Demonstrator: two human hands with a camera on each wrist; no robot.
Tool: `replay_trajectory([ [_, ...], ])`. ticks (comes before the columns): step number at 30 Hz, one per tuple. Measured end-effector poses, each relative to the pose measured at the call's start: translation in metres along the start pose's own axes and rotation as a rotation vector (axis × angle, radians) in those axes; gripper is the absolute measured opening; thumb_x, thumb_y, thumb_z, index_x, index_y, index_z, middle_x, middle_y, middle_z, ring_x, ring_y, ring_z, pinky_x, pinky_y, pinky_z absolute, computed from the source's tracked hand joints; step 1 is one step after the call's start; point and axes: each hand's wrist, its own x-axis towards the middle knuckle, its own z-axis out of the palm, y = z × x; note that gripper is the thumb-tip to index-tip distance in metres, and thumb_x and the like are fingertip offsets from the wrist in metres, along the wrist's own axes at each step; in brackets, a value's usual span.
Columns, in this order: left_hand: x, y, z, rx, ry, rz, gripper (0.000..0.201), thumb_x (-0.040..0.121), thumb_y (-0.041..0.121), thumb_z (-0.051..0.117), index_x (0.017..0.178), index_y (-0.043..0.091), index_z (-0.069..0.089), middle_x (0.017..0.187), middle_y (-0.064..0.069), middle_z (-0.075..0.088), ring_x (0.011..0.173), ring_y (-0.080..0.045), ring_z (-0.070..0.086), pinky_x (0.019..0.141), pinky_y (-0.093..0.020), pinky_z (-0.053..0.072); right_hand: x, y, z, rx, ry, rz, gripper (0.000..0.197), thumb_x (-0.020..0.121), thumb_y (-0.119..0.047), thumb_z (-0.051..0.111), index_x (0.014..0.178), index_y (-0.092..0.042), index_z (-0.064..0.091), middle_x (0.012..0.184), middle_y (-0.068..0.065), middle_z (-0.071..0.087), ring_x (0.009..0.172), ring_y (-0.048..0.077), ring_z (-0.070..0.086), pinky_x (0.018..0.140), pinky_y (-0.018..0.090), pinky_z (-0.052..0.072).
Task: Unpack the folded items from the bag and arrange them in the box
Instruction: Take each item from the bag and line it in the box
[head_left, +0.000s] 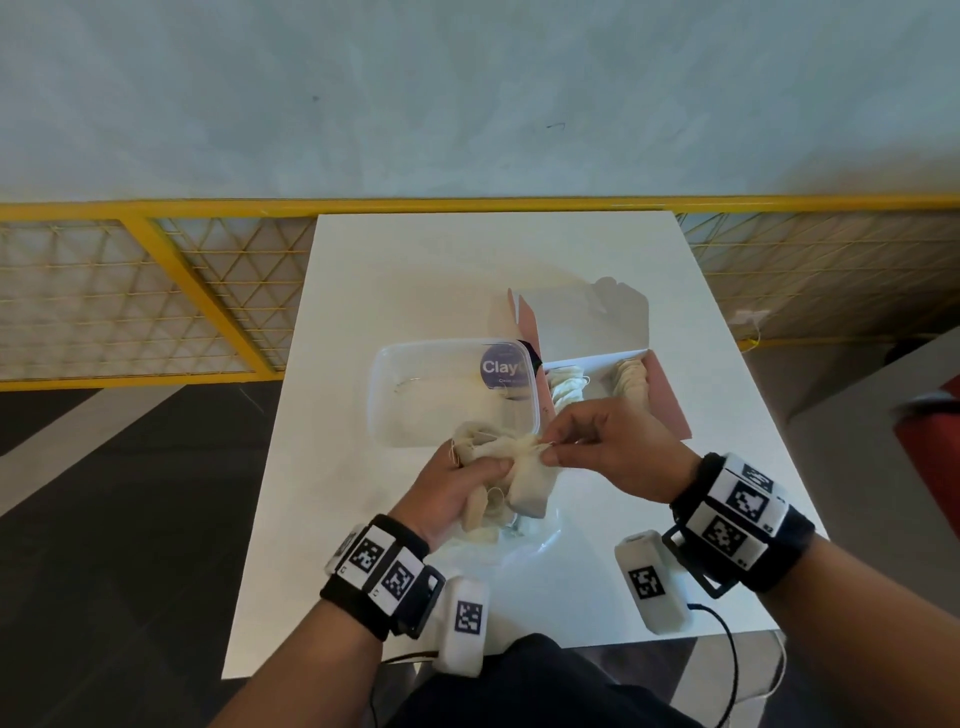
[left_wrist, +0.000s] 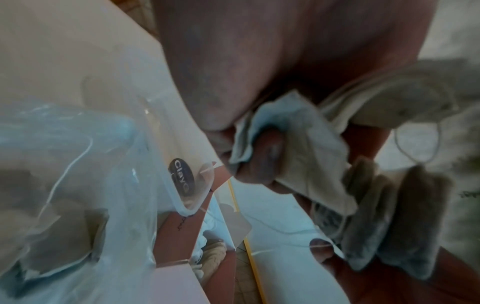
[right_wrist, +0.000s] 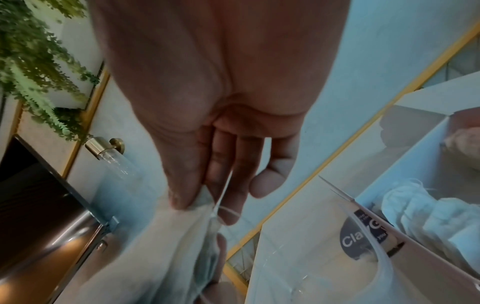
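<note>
My left hand (head_left: 460, 480) grips a bundle of cream folded sachets with strings (head_left: 524, 480) just above the table; in the left wrist view its thumb (left_wrist: 269, 152) presses into the sachets (left_wrist: 311, 170). My right hand (head_left: 548, 449) pinches the top of one sachet (right_wrist: 171, 236) between thumb and fingers, a string running over a fingertip. Under both hands lies the clear plastic bag (head_left: 535, 540), with more sachets in it (left_wrist: 59, 236). The pink box (head_left: 672, 400) stands open to the right, with folded sachets (head_left: 566, 389) stacked in its compartments (right_wrist: 428, 214).
A clear plastic tub (head_left: 415, 364) with a round purple label (head_left: 501, 366) sits in the middle of the white table (head_left: 363, 270), touching the box's left side. A yellow mesh railing (head_left: 156, 291) runs behind the table. A red seat (head_left: 935, 441) is at the right.
</note>
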Motion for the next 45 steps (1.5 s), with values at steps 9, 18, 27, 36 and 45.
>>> replay_trajectory([
  [9,0.000,-0.002,-0.001,0.158,0.007,0.027,0.035,0.058,0.026,0.074,0.088,0.013,0.064,0.075,0.000,0.066,0.070,-0.017,0.061,0.059,-0.028,0.048,-0.004,0.013,0.005,-0.115,0.002,0.001,0.026,0.079,-0.009,0.072,0.102,-0.018,0.064,0.070,-0.010,0.063,0.065,-0.004,0.055,0.071,0.010,0.043],
  [18,0.003,-0.016,-0.029,0.110,0.246,-0.044,0.017,0.087,0.002,0.059,0.103,0.008,0.060,0.089,-0.019,0.072,0.083,-0.025,0.067,0.057,-0.028,0.050,-0.008,0.045,-0.039,-0.489,0.132,-0.022,0.005,0.079,-0.013,0.072,0.084,-0.015,0.071,0.080,-0.018,0.057,0.081,-0.001,0.055,0.074,0.017,0.042],
  [27,0.004,-0.033,-0.045,0.090,0.393,-0.057,0.016,0.089,-0.002,0.055,0.103,0.005,0.060,0.087,-0.022,0.072,0.073,-0.022,0.066,0.050,-0.024,0.048,0.045,0.097,-0.112,-0.915,0.043,0.532,0.019,0.083,-0.032,0.066,0.102,-0.031,0.067,0.140,0.000,0.039,0.131,0.027,0.029,0.104,0.045,0.027],
  [36,0.005,-0.034,-0.048,0.152,0.408,-0.121,0.041,0.071,0.024,0.063,0.109,0.008,0.061,0.093,-0.016,0.074,0.080,-0.027,0.061,0.068,-0.036,0.044,0.102,0.145,-0.123,-1.065,-0.002,0.627,0.058,0.074,-0.030,0.066,0.125,-0.028,0.039,0.136,0.000,0.033,0.128,0.030,0.025,0.099,0.052,0.028],
  [45,0.014,-0.031,-0.045,0.171,0.431,-0.159,0.037,0.069,0.024,0.064,0.104,0.010,0.063,0.092,-0.015,0.073,0.075,-0.025,0.060,0.067,-0.034,0.044,0.113,0.166,-0.126,-1.029,-0.015,0.556,0.059,0.078,-0.030,0.062,0.130,-0.021,0.037,0.142,0.000,0.030,0.134,0.028,0.020,0.104,0.047,0.030],
])
